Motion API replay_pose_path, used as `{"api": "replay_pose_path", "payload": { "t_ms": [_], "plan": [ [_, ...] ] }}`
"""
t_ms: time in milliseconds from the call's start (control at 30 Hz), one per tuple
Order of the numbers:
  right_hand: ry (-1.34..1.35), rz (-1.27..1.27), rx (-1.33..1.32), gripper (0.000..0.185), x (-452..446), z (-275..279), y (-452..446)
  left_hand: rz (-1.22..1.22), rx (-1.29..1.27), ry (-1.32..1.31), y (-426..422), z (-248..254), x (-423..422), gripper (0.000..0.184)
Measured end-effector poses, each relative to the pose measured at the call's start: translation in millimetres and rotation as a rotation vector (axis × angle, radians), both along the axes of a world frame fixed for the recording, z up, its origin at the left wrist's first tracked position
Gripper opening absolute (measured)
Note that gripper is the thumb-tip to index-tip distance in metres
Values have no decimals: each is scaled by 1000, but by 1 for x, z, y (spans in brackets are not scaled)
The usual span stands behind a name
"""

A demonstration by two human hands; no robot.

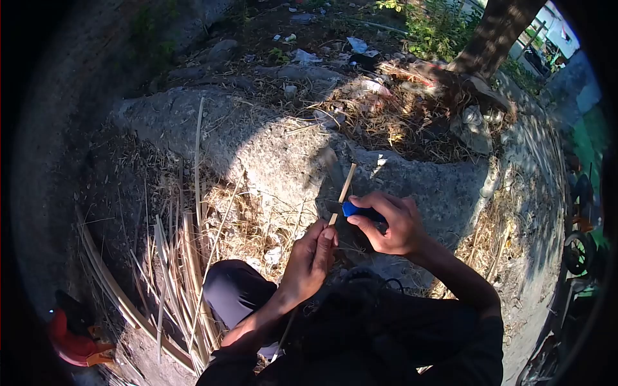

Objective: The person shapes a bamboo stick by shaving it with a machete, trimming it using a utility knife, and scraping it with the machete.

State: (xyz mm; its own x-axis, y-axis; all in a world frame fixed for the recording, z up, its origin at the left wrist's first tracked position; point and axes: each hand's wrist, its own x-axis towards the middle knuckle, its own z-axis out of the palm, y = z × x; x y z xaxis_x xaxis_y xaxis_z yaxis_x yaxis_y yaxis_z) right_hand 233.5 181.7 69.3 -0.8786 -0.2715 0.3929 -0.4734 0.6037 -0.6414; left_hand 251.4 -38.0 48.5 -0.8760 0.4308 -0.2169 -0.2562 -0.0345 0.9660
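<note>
My left hand (310, 258) is closed around a thin, pale bamboo strip (347, 182), pinching it between thumb and fingers. The strip slants up and away past my fingertips. My right hand (393, 225) grips a knife by its blue handle (360, 211). Its dark blade lies across the strip just above my left fingertips, seeming to touch it. How deep the edge sits in the strip I cannot tell. Part of the handle is hidden inside my right palm.
Several long split strips (190, 257) stand and lean at my left, by a red and black object (74, 334). A rough stone ledge (277, 154) runs ahead of me. Dry shavings (386, 122) and litter lie on it near a tree trunk (499, 38). A wheel (579, 252) shows at far right.
</note>
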Motion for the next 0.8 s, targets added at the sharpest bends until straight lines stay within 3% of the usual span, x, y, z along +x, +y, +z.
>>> {"api": "replay_pose_path", "payload": {
  "t_ms": [267, 333, 433, 500, 567, 600, 667, 700, 800],
  "plan": [
    [96, -172, 37, 22, -25, -6, 27, -29, -22, 116, 2, -14, 2, 36],
    [107, -169, 32, 21, -29, -10, 25, -48, 54, -106, 2, -14, -3, 35],
    [194, -155, 4, 20, -46, -27, 38, -79, 70, -81, 2, -12, -5, 33],
    [-85, -437, 81, 21, -70, -40, 89, -82, 96, -59, 2, -6, 4, 31],
    [-75, -510, 66, 23, -80, -43, 141, -77, 119, -30, -4, -2, 0, 29],
    [-73, -495, 70, 23, -81, -39, 137, -54, 105, -139, -9, -2, -5, 30],
    [-229, -508, -245, 25, -69, -25, 123, -30, 123, -266, -17, -5, -12, 33],
    [-235, -503, -244, 25, -62, -19, 111, -39, 135, -328, -19, -5, -17, 33],
    [-312, -232, -436, 28, -47, 2, 53, -83, 226, -391, -17, -6, -20, 34]
  ]
}}
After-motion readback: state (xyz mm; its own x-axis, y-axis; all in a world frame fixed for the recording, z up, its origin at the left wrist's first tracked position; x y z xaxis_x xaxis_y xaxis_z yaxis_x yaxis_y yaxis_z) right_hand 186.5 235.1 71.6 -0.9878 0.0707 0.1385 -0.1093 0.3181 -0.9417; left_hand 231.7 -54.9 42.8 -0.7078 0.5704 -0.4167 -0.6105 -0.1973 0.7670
